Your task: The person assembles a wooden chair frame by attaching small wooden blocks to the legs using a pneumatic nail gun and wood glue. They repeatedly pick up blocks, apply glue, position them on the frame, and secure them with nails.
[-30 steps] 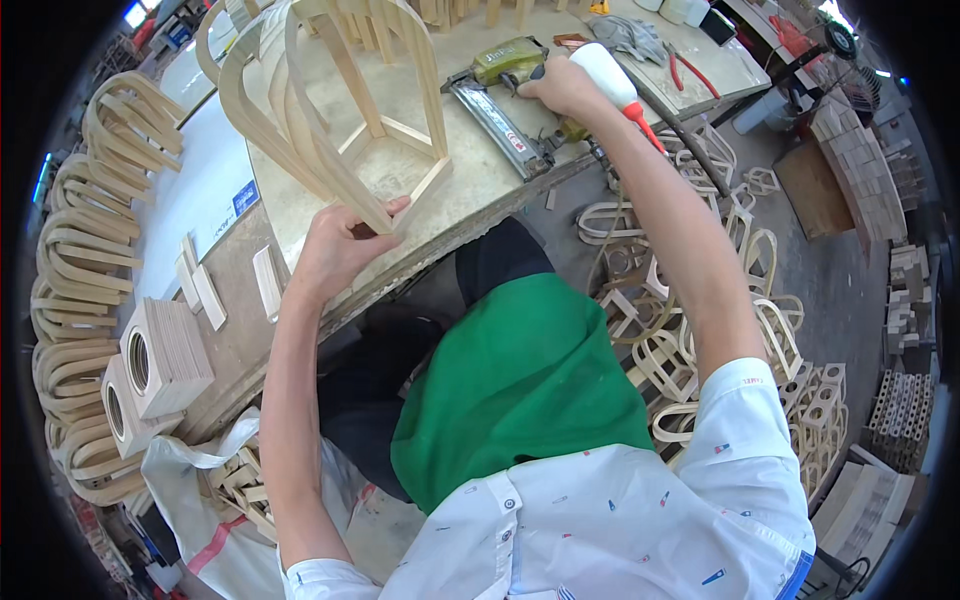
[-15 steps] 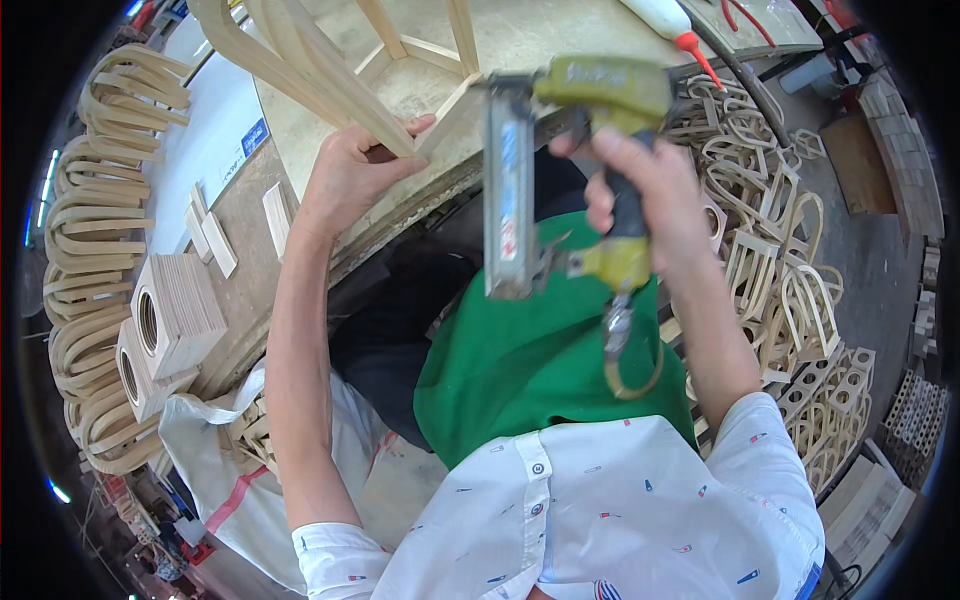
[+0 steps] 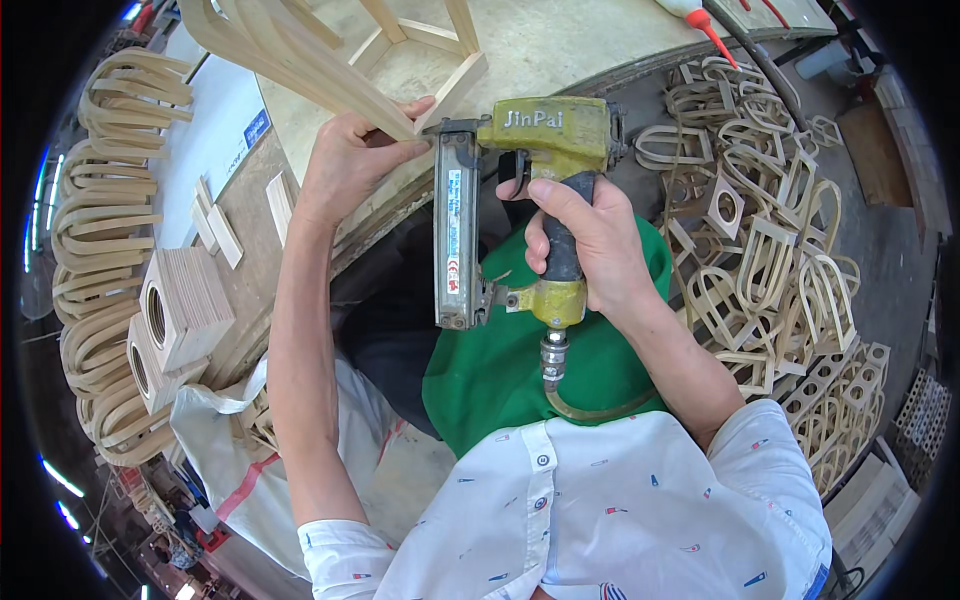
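A pale wooden frame with curved legs rests on the worktable. My left hand grips its near corner, thumb and fingers on either side of the joint where a leg meets a flat rail. In my right hand is a yellow-green pneumatic nail gun, my fingers wrapped round its black handle. Its nose is at the frame's corner, close to my left thumb; whether it touches the wood I cannot tell. An air hose runs from the base of its handle.
Curved wooden pieces stand stacked along the left. Square wooden blocks with round holes and loose slats lie nearer. A large pile of wooden frames covers the floor at right. A red-tipped white bottle is at the table's far edge.
My right hand has brought the nail gun leftward and slightly down, so its nose is now at the frame's corner. My left hand keeps its hold there.
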Demonstrator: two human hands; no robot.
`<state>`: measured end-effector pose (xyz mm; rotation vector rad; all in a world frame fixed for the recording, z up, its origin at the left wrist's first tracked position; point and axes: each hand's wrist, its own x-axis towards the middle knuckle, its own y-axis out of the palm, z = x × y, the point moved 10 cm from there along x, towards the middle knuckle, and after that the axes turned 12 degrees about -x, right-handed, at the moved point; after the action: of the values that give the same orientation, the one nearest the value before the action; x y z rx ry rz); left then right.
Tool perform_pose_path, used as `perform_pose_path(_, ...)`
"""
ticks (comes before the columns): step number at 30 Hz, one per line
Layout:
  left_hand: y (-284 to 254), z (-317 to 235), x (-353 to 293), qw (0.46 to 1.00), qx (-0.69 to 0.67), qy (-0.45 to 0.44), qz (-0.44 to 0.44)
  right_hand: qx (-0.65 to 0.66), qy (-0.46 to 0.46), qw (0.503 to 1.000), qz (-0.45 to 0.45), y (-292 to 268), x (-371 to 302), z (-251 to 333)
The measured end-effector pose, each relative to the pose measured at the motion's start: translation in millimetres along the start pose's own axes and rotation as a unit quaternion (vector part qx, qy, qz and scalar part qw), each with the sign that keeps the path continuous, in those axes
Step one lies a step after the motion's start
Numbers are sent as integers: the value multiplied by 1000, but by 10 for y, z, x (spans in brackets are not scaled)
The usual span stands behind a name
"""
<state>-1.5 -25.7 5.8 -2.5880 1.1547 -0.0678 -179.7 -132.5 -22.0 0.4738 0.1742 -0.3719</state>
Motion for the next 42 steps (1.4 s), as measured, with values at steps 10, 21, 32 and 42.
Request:
perform_pose_path(10,10,-99,-14,998,18,63,-13,-2,-10,1000,-11,-17,-12,-13)
perform_pose_path(21,22,3,2,999,-35,5,10,32,18,999,-9,-64,-8,-103)
perform_pose_path(32,16,-75,-20,999,26,29,3,30,12,999,-13,-49,11,-106)
perform_pose_path(42,-25,23,-4,1000,10,0,13,3,29,1000,-1,-52,32,-145)
